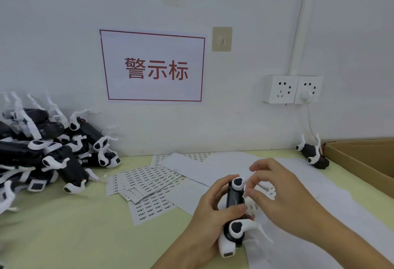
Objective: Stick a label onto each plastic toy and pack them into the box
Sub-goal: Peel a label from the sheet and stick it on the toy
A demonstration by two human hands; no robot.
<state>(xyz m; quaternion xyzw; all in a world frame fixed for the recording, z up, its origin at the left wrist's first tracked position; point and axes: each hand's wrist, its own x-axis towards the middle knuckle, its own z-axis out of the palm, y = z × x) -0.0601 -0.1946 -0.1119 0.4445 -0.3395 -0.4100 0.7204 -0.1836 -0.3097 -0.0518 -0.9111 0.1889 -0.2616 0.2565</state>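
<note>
My left hand (210, 211) grips a black-and-white plastic toy (234, 215) low in the middle of the view, thumb across its black body. My right hand (275, 192) hovers at the toy's right side and pinches a small white label (247, 196) against it. A large pile of the same toys (49, 153) lies at the left. One single toy (313, 155) sits by the wall next to the open cardboard box (360, 160) at the right. Label sheets (147, 181) are fanned out on the table.
Blank white backing sheets (223, 166) lie under and behind my hands on the yellow-green table (74, 226). On the wall hang a red-framed sign (153, 66), two adhesive hooks and a double socket (292, 89) with a white cable plugged in.
</note>
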